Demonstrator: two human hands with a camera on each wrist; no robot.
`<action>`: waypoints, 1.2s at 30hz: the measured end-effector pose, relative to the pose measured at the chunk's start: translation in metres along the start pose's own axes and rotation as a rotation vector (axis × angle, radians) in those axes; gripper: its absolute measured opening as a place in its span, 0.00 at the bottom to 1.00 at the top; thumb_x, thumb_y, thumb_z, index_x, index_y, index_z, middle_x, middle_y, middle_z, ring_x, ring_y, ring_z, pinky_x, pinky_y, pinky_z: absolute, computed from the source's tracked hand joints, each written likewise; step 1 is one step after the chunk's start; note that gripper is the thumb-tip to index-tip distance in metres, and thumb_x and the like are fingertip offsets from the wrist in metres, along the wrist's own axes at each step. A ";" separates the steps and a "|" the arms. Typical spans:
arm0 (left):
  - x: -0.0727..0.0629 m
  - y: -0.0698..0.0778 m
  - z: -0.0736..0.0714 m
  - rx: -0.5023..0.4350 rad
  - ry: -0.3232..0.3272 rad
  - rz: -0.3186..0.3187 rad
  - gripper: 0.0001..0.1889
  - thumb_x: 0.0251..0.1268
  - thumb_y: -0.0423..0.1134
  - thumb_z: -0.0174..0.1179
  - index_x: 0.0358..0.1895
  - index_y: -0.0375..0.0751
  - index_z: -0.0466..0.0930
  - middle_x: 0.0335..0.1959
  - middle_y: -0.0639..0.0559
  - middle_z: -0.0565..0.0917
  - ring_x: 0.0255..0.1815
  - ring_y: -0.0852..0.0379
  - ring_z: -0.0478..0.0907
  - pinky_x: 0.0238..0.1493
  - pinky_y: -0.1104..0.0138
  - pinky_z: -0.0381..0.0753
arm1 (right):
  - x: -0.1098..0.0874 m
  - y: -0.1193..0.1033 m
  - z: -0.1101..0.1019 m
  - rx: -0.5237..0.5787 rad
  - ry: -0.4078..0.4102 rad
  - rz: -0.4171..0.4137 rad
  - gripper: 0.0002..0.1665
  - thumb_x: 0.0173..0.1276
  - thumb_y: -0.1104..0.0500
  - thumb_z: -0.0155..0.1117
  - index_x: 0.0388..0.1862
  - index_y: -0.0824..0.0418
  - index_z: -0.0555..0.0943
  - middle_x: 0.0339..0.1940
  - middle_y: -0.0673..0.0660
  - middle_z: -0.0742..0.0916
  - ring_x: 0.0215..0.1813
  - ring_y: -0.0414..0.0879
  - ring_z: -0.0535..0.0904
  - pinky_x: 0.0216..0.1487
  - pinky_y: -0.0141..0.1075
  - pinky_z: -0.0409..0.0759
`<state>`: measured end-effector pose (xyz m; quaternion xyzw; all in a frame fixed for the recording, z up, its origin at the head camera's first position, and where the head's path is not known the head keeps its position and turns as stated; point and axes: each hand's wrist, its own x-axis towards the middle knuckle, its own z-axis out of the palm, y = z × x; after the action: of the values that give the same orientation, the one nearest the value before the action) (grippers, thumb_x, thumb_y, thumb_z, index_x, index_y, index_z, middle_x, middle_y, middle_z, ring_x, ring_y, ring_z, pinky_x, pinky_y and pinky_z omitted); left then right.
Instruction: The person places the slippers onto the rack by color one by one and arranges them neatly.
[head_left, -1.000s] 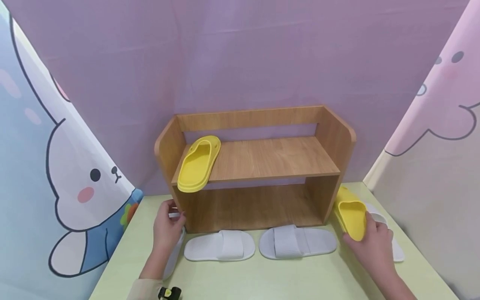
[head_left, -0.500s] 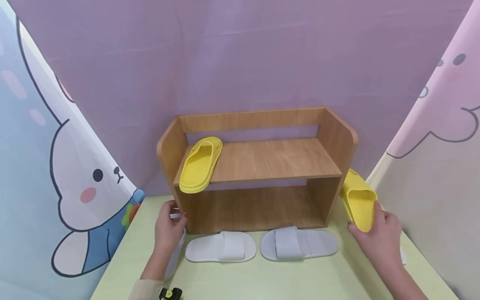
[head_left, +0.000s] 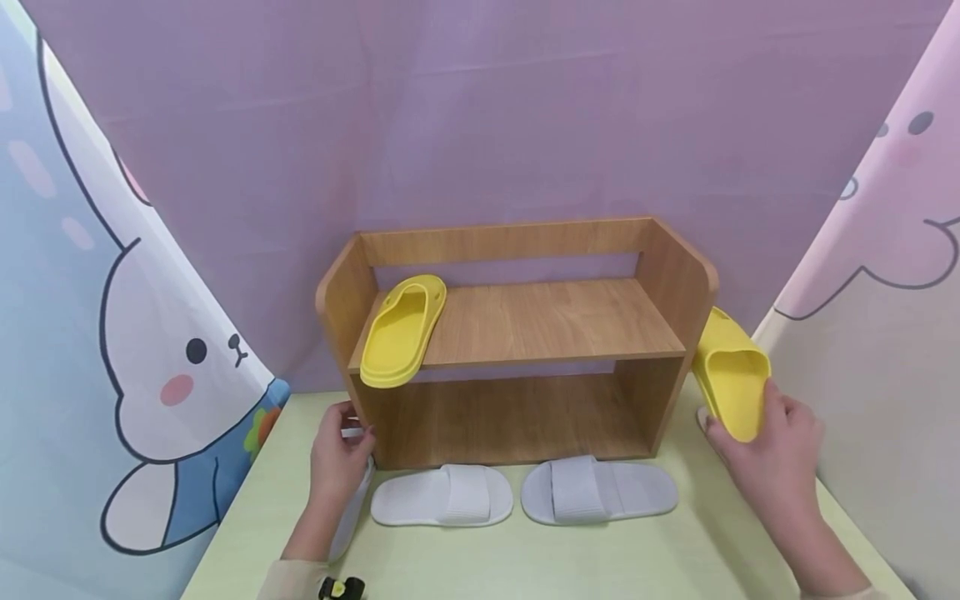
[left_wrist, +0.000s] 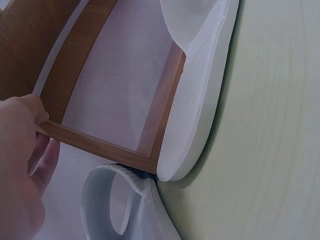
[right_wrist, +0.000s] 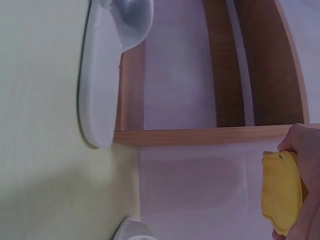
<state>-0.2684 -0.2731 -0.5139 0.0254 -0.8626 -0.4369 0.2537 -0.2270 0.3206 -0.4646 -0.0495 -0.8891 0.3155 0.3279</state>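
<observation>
My right hand (head_left: 782, 446) grips the heel end of a yellow slipper (head_left: 735, 379), raised above the table beside the rack's right side panel. In the right wrist view the yellow slipper (right_wrist: 281, 190) shows edge-on in the fingers. My left hand (head_left: 340, 454) pinches the front edge of the left side panel of a two-tier wooden shoe rack (head_left: 517, 321); the left wrist view shows thumb and fingers on either side of that edge. Another yellow slipper (head_left: 403, 333) lies on the upper shelf at the left, heel jutting past the front edge.
A white slipper (head_left: 442, 496) and a greyish slipper (head_left: 598, 490) lie sideways before the rack. Another pale slipper (head_left: 351, 512) stands at its left side, partly behind the left hand. One more pale slipper (right_wrist: 132, 230) shows low in the right wrist view. Purple cloth hangs behind.
My right hand has lifted the yellow slipper up and slightly right, away from the pale slipper by the rack's right side. The left hand keeps its place on the side panel.
</observation>
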 end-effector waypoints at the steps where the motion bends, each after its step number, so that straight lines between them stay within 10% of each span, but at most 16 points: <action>1: 0.000 0.000 0.000 0.001 0.000 0.000 0.26 0.71 0.26 0.70 0.68 0.36 0.73 0.56 0.41 0.83 0.57 0.42 0.86 0.52 0.53 0.93 | 0.001 -0.001 -0.001 0.001 0.006 -0.003 0.61 0.62 0.52 0.82 0.85 0.76 0.61 0.61 0.85 0.72 0.66 0.83 0.62 0.56 0.72 0.65; 36: 0.000 -0.005 0.002 0.019 0.001 -0.006 0.27 0.72 0.27 0.71 0.69 0.38 0.73 0.57 0.43 0.82 0.56 0.43 0.85 0.51 0.58 0.94 | 0.036 -0.036 -0.019 0.097 0.368 -0.230 0.57 0.53 0.59 0.84 0.81 0.70 0.72 0.59 0.85 0.74 0.62 0.82 0.62 0.60 0.64 0.61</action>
<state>-0.2697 -0.2746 -0.5184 0.0308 -0.8665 -0.4294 0.2527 -0.2390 0.3125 -0.4128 0.0114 -0.7980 0.3040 0.5203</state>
